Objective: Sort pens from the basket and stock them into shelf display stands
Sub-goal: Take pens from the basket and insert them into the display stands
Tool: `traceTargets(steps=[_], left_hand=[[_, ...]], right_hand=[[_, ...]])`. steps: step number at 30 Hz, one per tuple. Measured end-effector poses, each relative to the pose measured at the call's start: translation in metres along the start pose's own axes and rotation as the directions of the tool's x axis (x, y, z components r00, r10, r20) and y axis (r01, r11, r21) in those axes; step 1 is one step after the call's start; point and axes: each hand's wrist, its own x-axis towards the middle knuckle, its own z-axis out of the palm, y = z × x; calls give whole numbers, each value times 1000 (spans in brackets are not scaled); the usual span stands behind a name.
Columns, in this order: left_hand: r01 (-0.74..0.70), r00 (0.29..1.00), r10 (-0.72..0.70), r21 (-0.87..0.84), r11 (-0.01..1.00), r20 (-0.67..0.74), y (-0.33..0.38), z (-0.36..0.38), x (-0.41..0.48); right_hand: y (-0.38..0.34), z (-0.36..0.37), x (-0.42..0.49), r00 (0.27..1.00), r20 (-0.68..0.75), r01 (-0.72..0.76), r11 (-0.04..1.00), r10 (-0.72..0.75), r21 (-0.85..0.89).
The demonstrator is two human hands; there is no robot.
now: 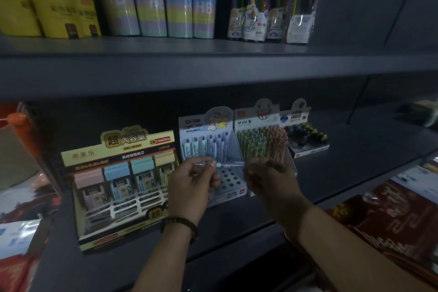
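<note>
Both hands, left hand (189, 179) and right hand (267, 178), pinch one pen (228, 164) just above the stand (227, 180); next, poke it into a hole.

pen (228, 165): blurred, ends hidden in both hands | pen stand (233, 179): front holes partly behind left hand (189, 187) | yellow boxes (47, 0): cut off at top-left edge
</note>
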Motion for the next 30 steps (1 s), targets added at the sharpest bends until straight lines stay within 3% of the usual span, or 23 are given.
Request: traceTargets(steps=[6,10,11,13,15,16,19,23,28,30], left_hand=[[-65,996,56,125,990,73,0,3,-3],[-99,995,91,264,959,45,-10,8,-1],[-114,993,108,308,945,39,-12,10,-1],[-142,990,134,414,899,47,-14,15,-2],[-197,980,159,590,783,117,-17,20,-6],[-233,972,157,676,700,172,-18,22,-9],[-281,954,62,807,520,292,-23,26,-17],[-314,936,-53,891,327,349,-31,30,-21],[-322,928,-94,904,281,360,-33,32,-19],[-316,930,-98,908,276,353,-34,33,-20]], right_hand=[[-13,8,10,979,-176,113,993,-103,46],[-22,11,17,954,-211,172,966,-212,-195],[-24,12,18,935,-209,213,925,-287,-315],[-31,12,22,859,-167,301,743,-484,-598],[-38,14,29,788,-52,351,516,-614,-781],[-41,16,32,785,-16,345,458,-619,-819],[-42,25,44,797,75,360,371,-600,-856],[-41,34,49,823,200,374,242,-531,-896],[-36,41,61,795,284,392,97,-536,-915],[-32,42,66,802,286,390,97,-525,-916]])
